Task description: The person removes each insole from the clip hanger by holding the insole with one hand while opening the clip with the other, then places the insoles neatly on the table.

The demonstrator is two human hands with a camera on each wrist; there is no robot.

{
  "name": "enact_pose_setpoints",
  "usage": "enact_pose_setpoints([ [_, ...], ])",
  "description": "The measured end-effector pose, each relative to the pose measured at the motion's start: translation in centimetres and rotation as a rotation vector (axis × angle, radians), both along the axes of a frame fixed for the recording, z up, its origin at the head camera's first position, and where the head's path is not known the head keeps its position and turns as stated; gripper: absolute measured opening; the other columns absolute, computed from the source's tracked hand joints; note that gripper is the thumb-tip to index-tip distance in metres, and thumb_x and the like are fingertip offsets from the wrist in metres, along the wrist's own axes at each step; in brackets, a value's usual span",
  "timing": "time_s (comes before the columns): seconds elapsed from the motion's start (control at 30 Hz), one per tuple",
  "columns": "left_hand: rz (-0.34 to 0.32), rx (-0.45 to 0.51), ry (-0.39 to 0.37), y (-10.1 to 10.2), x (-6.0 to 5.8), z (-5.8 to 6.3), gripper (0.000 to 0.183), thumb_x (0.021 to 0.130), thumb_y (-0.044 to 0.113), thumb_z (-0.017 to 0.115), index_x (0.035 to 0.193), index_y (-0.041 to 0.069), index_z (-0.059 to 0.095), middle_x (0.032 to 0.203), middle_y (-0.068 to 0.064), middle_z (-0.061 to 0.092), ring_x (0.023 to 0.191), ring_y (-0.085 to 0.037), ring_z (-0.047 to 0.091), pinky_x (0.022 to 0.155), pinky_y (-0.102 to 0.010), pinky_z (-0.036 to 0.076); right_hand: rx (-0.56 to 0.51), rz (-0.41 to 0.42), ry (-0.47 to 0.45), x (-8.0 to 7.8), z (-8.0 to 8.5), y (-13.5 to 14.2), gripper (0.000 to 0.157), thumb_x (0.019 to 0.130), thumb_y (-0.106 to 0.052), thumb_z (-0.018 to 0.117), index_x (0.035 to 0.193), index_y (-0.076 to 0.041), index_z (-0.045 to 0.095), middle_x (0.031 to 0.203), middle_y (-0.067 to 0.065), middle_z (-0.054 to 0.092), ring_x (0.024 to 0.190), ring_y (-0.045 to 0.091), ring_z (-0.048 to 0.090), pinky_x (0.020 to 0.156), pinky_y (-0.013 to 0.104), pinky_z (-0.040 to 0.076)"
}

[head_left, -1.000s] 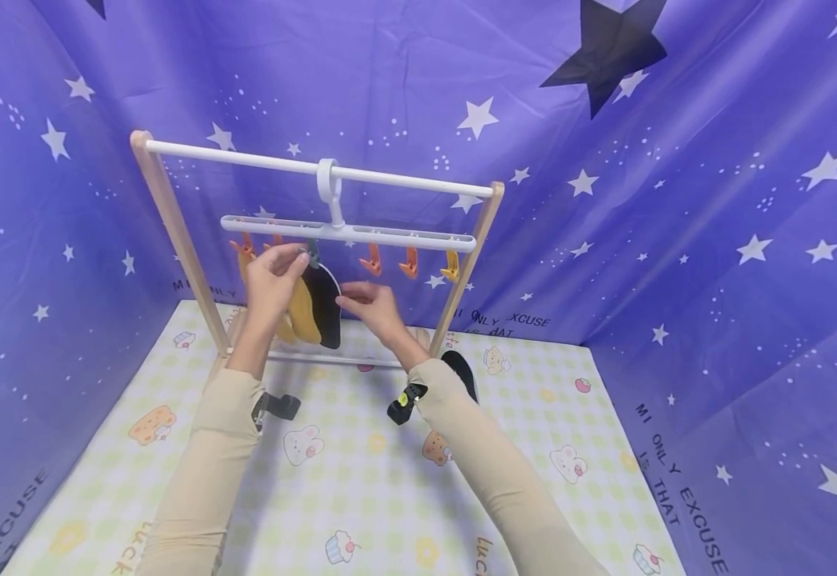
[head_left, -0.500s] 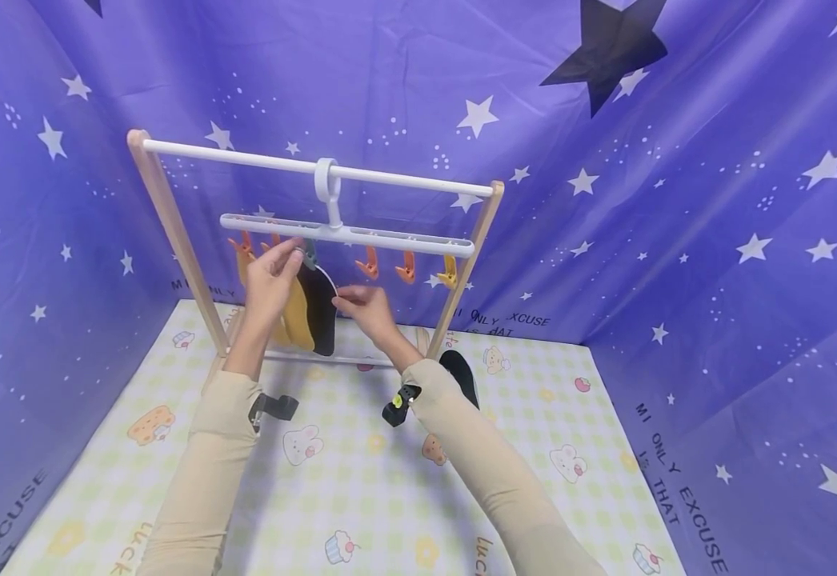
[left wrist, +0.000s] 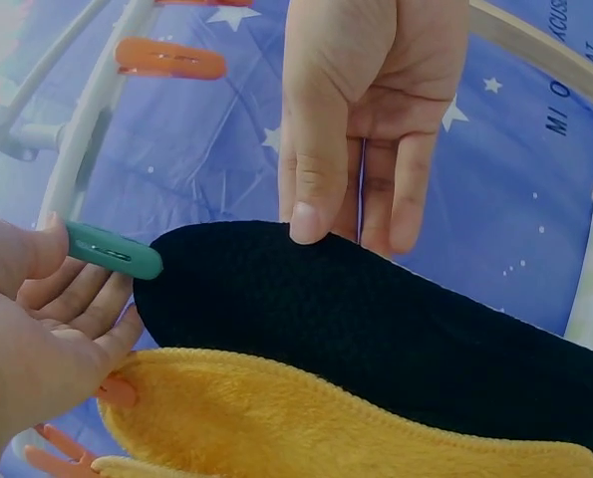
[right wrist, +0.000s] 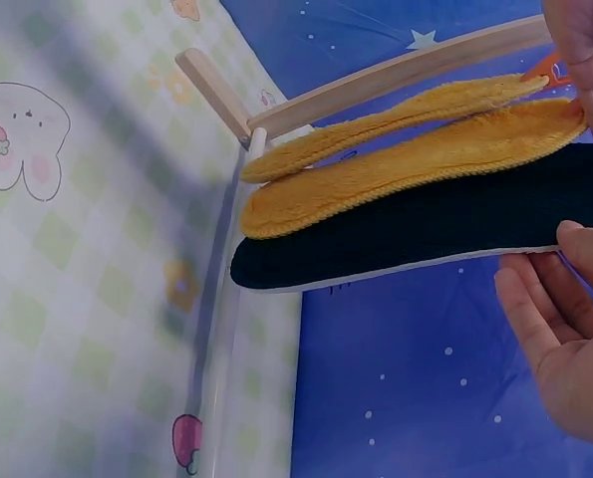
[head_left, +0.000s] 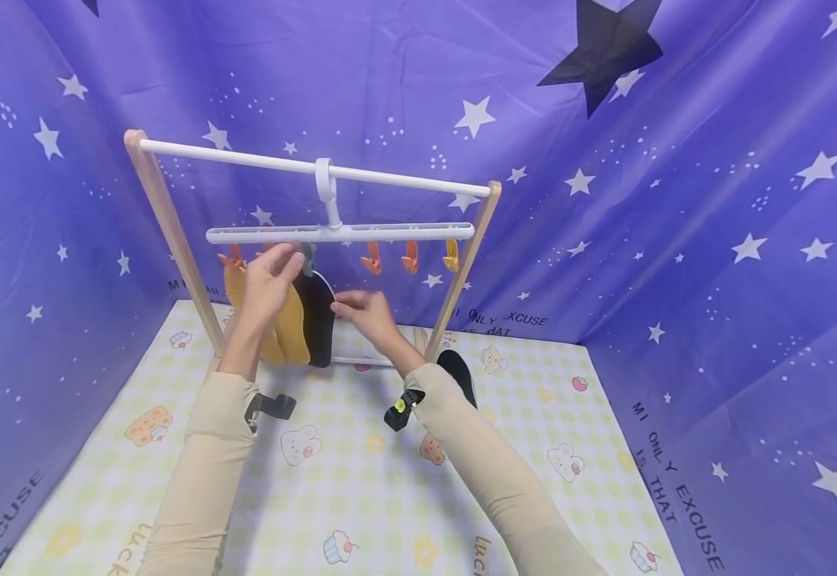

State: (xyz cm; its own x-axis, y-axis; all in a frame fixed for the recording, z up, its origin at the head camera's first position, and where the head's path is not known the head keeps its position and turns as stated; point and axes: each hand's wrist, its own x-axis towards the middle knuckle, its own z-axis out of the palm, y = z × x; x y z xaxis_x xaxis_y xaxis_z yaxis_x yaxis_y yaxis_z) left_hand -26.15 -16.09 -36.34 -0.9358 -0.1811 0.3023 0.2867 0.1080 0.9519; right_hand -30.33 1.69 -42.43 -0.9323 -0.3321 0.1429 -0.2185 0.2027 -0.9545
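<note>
A black insole [head_left: 320, 324] with a white edge hangs below the white hanger [head_left: 390, 233]. At its top end sits a green clip [left wrist: 117, 251], whose outer end my left hand [head_left: 266, 284] pinches, thumb in front and fingers behind. My right hand [head_left: 370, 314] holds the insole's right edge, with the thumb on the black face [left wrist: 306, 221] and the fingers behind. To the left, two yellow fuzzy insoles [right wrist: 396, 179] hang from orange clips [left wrist: 117, 390], partly behind my left hand in the head view.
Two orange clips [head_left: 410, 258] and a yellow clip [head_left: 450, 256] dangle from the hanger's right half. The hanger hooks on the white rail of a wooden rack [head_left: 166, 232]. Another black insole [head_left: 458, 376] lies on the checked cloth [head_left: 390, 496] beside my right forearm.
The hanger's left end has dipped and come slightly forward. The insoles on that side hang lower, and both hands keep their holds.
</note>
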Motion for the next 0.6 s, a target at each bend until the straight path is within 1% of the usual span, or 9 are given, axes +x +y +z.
enact_pose_setpoints([
  [0.07, 0.011, 0.005, 0.013, 0.1, 0.1, 0.0, 0.035, 0.106, 0.009, 0.052, 0.133, -0.012, 0.057, 0.136, -0.031, 0.061, 0.118, -0.014, 0.063, 0.118, -0.035, 0.043, 0.008, 0.0, -0.003, 0.0, 0.0, 0.0, 0.025, 0.093, -0.005, 0.071, 0.114, 0.01, 0.072, 0.113, 0.025, 0.073, 0.096, 0.036, 0.076, 0.085, 0.029, 0.063],
  [0.13, 0.028, -0.001, 0.026, 0.2, 0.1, 0.0, 0.034, 0.105, 0.009, 0.054, 0.131, -0.012, 0.059, 0.133, -0.031, 0.063, 0.109, -0.003, 0.063, 0.116, -0.034, 0.045, 0.011, -0.001, -0.006, 0.1, 0.0, -0.1, 0.025, 0.093, -0.005, 0.071, 0.114, 0.009, 0.073, 0.113, 0.025, 0.073, 0.097, 0.037, 0.076, 0.086, 0.028, 0.063],
  [0.23, 0.073, -0.013, 0.042, 0.2, 0.2, 0.1, 0.032, 0.104, 0.011, 0.057, 0.127, -0.01, 0.064, 0.128, -0.029, 0.066, 0.098, 0.005, 0.061, 0.113, -0.031, 0.049, 0.007, -0.002, 0.0, 0.2, 0.3, -0.2, 0.025, 0.093, -0.004, 0.071, 0.114, 0.01, 0.072, 0.113, 0.025, 0.073, 0.099, 0.037, 0.075, 0.086, 0.028, 0.063],
  [0.37, 0.135, -0.023, 0.039, 0.2, 0.3, 0.3, 0.031, 0.103, 0.013, 0.061, 0.125, -0.008, 0.067, 0.125, -0.027, 0.069, 0.093, 0.009, 0.061, 0.108, -0.03, 0.052, 0.001, -0.008, 0.021, 0.6, 0.7, -0.4, 0.024, 0.093, -0.003, 0.071, 0.113, 0.01, 0.073, 0.112, 0.026, 0.073, 0.099, 0.035, 0.075, 0.085, 0.028, 0.063],
  [0.43, 0.155, -0.017, 0.032, 0.2, 0.3, 0.4, 0.031, 0.102, 0.014, 0.063, 0.125, -0.007, 0.068, 0.125, -0.026, 0.069, 0.091, 0.011, 0.061, 0.107, -0.029, 0.053, -0.001, -0.008, 0.03, 0.7, 0.9, -0.5, 0.023, 0.092, -0.002, 0.071, 0.111, 0.011, 0.073, 0.111, 0.027, 0.073, 0.098, 0.035, 0.075, 0.084, 0.028, 0.063],
  [0.6, 0.172, -0.008, 0.027, 0.0, 0.3, 0.4, 0.032, 0.1, 0.014, 0.066, 0.125, -0.005, 0.069, 0.125, -0.025, 0.069, 0.09, 0.01, 0.062, 0.104, -0.025, 0.054, -0.007, -0.008, 0.033, 0.9, 0.9, -0.6, 0.022, 0.092, -0.001, 0.071, 0.111, 0.011, 0.073, 0.11, 0.028, 0.073, 0.097, 0.035, 0.075, 0.082, 0.027, 0.064],
])
